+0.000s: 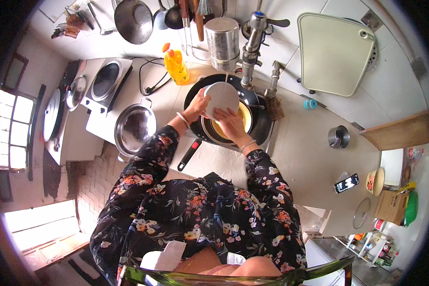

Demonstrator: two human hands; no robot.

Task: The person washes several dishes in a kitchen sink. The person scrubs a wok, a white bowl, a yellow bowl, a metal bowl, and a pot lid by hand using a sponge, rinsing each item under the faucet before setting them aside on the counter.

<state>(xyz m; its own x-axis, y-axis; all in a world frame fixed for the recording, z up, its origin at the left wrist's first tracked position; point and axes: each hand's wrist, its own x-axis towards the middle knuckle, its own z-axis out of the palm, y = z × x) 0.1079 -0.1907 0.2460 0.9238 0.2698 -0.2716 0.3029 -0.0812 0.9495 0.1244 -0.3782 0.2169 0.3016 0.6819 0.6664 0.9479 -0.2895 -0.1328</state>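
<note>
My left hand grips the left rim of a round white dish, perhaps a bowl. My right hand lies with its fingers against the dish's near side. A thin stream of water seems to fall onto the far edge. Below the dish is a yellow basin, partly hidden, nested in a larger light-rimmed vessel. Both sit in a dark wok at the sink. A black pan handle sticks out towards me.
Left of the sink stand a two-handled steel pot, an orange detergent bottle and an electric hotplate. A metal tap rises behind. To the right are a steel cup, a phone and an enamel bowl.
</note>
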